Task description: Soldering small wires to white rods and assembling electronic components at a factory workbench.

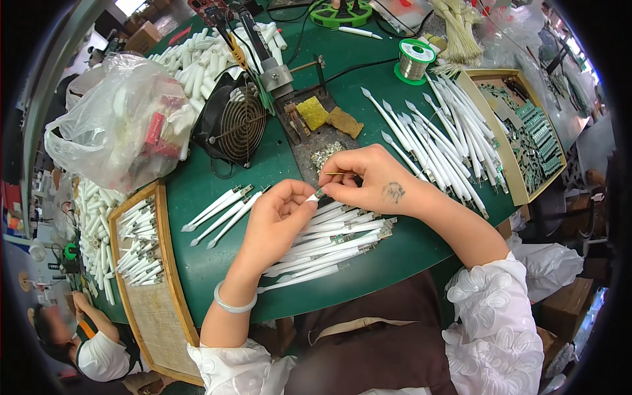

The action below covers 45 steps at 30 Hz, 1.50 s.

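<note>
Between the fingertips of my left hand (280, 217) is the end of a small white part with a green circuit board (317, 195); the rest of it is hidden by the fingers. My right hand (375, 178) is closed in a pinch, its fingertips touching the board's far side. A thin golden, wire-like piece (343, 174) sticks out among the right fingers; its kind is unclear. Below both hands lies a row of white pen-shaped sticks (322, 245) with small boards at their right ends. Three similar pointed sticks (220, 209) rest left of my left hand.
Beyond the hands are a black fan (240, 122), a metal stand (273, 76), yellow sponges (313, 113) and a solder spool (415, 60). More white sticks (454, 131) and a box of circuit boards (466, 82) stand right. A wooden-framed tray (168, 263), plastic bag (118, 131) and another person (102, 355) are left.
</note>
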### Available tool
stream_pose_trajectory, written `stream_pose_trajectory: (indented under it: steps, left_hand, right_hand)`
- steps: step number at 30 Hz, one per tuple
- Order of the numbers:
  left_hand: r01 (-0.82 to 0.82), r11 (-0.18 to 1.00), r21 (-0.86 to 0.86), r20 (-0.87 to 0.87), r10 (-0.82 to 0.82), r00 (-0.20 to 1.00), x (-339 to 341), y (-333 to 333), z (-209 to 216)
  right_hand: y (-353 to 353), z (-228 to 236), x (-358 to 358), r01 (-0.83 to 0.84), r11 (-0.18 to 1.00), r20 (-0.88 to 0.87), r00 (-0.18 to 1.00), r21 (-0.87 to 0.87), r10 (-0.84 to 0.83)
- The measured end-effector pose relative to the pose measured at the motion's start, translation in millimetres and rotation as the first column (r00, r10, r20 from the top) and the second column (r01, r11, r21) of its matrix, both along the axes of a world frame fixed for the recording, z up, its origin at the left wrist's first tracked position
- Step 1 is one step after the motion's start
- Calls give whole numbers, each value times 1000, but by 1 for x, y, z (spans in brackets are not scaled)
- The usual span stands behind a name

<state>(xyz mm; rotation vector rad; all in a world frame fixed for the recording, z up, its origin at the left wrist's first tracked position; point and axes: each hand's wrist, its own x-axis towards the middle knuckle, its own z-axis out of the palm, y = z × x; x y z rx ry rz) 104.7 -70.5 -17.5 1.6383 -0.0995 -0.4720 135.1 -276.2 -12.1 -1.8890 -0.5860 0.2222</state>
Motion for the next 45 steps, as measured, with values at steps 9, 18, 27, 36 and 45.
stream_pose_trajectory:
  steps: [9,18,27,36,45]
  left_hand:
    - [-36,998,-45,0,36,999,-1,-9,5]
    - [-125,991,-43,74,128,989,5,-12,-2]
    - [-146,986,-85,33,150,988,23,-15,-1]
    - [-193,977,-89,-16,192,981,39,-18,6]
    - [-193,974,-115,13,196,981,42,-21,5]
  right_hand:
    - [7,-2,-3,68,998,3,998,15,-68]
    - [11,-9,-4,98,984,-56,994,148,-91]
    - [3,-4,0,192,969,-20,981,154,-191]
    - [9,-6,5,246,951,89,960,186,-266]
    - [12,-8,8,264,960,235,931,96,-280]
